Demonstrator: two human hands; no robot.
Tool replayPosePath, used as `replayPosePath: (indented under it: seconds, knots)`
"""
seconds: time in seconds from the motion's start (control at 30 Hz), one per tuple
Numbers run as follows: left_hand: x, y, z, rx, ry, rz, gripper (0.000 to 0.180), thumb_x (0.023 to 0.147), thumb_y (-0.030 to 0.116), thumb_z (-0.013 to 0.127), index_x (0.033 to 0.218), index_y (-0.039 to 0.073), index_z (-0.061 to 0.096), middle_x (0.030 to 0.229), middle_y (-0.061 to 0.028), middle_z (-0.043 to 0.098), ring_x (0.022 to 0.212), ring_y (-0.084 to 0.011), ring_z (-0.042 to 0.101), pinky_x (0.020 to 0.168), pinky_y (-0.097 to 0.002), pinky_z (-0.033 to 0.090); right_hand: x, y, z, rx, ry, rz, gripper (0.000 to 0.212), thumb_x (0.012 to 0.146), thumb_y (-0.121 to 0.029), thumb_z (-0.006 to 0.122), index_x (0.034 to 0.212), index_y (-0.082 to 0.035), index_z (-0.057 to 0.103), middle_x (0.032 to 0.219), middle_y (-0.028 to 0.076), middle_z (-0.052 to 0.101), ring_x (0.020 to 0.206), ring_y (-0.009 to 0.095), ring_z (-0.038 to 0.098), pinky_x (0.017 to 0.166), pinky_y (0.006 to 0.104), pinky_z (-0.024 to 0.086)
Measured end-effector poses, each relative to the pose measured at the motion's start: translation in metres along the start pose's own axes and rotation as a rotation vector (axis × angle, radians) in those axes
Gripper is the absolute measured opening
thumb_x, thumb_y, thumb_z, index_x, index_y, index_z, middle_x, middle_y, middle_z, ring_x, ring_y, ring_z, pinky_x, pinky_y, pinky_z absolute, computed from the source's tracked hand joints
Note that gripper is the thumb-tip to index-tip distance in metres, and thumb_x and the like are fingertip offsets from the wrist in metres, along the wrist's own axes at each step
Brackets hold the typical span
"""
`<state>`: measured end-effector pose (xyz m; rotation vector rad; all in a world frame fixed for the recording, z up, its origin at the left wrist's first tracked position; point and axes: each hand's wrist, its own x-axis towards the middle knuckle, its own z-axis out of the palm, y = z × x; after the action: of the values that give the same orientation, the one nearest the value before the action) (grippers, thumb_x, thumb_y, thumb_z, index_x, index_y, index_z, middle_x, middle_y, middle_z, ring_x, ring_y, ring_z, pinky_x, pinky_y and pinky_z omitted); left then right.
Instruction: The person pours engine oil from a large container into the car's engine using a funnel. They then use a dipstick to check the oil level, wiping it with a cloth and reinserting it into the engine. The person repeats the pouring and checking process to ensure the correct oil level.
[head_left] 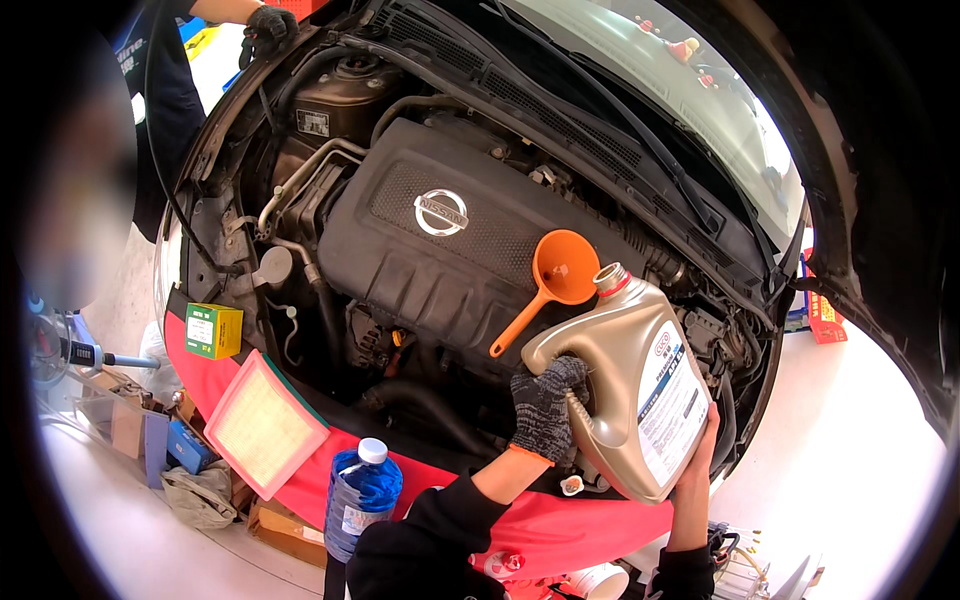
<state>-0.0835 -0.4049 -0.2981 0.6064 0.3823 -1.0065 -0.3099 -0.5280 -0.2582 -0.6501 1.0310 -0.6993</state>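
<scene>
In front of me I hold a gold motor oil jug (618, 345) with a white label, leaning slightly over the right front of the engine bay. Its neck shows no cap. My left hand (548, 400), in a dark grey knit glove with an orange cuff, is wrapped round the jug's handle. My right hand (705, 450) supports the jug's lower right side; most of its fingers are hidden behind it. Just left of the neck, an orange funnel (566, 268) lies over the black engine cover (420, 250), its spout pointing toward me.
A red cover (560, 525) drapes the car's front edge. On it are a green-yellow box (213, 331) and an air filter (267, 425); a jug of blue liquid (362, 500) stands nearby. Another person's gloved hand (270, 25) rests at the far left fender. The raised hood (880, 200) is at right.
</scene>
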Motion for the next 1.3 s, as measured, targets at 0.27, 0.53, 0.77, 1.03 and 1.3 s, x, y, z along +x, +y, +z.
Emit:
replayPosePath:
  seconds: [0.27,0.53,0.77,1.03,1.3]
  knots:
    - [0.001,0.003,0.001,0.001,0.011,-0.018,0.007,0.076,0.007,0.064,0.077,0.000,0.063,0.064,-0.0073,0.059,0.053,-0.0173,0.056,0.051,-0.0282,0.046,0.003,0.001,0.000,-0.027,-0.016,-0.022,0.065,0.095,-0.052,0.036,0.138,-0.003,0.041,0.131,0.014,0.054,0.113,0.029,0.058,0.096,0.0400,0.048]
    - [0.004,0.001,0.000,-0.011,0.019,0.001,0.008,0.076,0.008,0.064,0.076,0.000,0.063,0.063,-0.0073,0.058,0.053,-0.0173,0.056,0.051,-0.0286,0.046,0.007,0.000,0.005,-0.039,0.011,-0.024,0.064,0.095,-0.052,0.036,0.137,-0.003,0.042,0.129,0.014,0.055,0.112,0.028,0.059,0.095,0.0397,0.050]
    - [0.004,0.005,0.000,-0.032,0.025,-0.004,0.008,0.076,0.008,0.064,0.076,0.000,0.063,0.064,-0.0076,0.059,0.053,-0.0175,0.056,0.051,-0.0287,0.046,0.007,-0.001,0.008,-0.039,0.008,-0.027,0.063,0.096,-0.051,0.036,0.137,-0.004,0.042,0.130,0.014,0.055,0.112,0.029,0.058,0.094,0.0396,0.050]
    - [0.005,0.002,-0.002,-0.014,0.045,-0.011,0.008,0.076,0.007,0.064,0.075,-0.001,0.063,0.063,-0.0081,0.059,0.052,-0.0184,0.056,0.050,-0.0296,0.046,0.008,-0.003,0.007,-0.044,-0.013,-0.006,0.063,0.095,-0.050,0.037,0.138,-0.005,0.042,0.132,0.013,0.054,0.114,0.029,0.058,0.097,0.0409,0.047]
    - [0.003,0.005,-0.002,-0.021,0.041,-0.028,0.009,0.075,0.009,0.065,0.076,0.000,0.063,0.063,-0.0079,0.059,0.052,-0.0186,0.056,0.050,-0.0299,0.046,0.004,-0.006,0.012,-0.042,-0.022,-0.003,0.062,0.095,-0.049,0.038,0.138,-0.003,0.042,0.131,0.013,0.055,0.113,0.029,0.058,0.097,0.0404,0.047]
